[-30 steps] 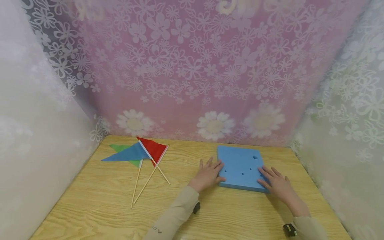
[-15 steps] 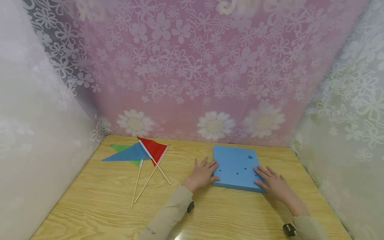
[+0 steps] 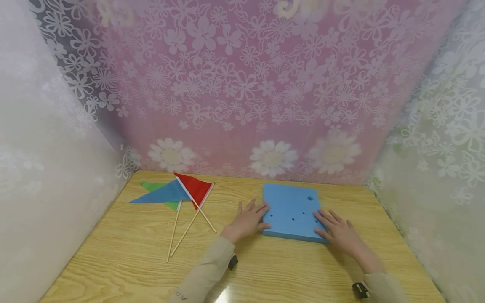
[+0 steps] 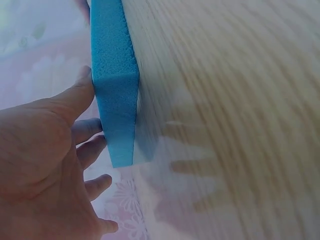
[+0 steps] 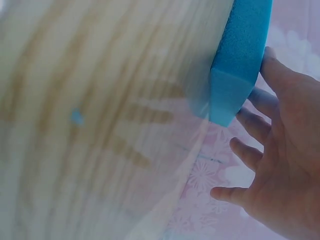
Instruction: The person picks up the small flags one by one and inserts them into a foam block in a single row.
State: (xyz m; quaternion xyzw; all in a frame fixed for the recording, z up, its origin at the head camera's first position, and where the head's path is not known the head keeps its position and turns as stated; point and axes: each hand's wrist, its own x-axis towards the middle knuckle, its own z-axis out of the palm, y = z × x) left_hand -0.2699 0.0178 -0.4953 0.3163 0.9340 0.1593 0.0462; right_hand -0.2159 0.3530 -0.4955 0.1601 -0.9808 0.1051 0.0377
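A thick blue foam block [image 3: 289,202] lies flat on the table, with several small holes and one larger hole in its top. My left hand [image 3: 245,219] rests at its left side, fingers spread and fingertips on the top edge. Across from it, my right hand [image 3: 341,235] touches the right side the same way, its fingertips covering part of the near right corner. Both wrist views show the foam block's side [image 4: 117,110] with thumb and fingertips against its top edge, the other fingers extended past it.
On the left of the wooden table [image 3: 235,269] lie three pennant flags on thin sticks: a red flag [image 3: 195,188], a blue flag [image 3: 163,193] and a green flag [image 3: 151,185], sticks crossing. Flowered cloth [image 3: 242,97] encloses the back and sides.
The foam block has slid left across the table, with both hands moving along at its sides. The flags have stayed where they were.
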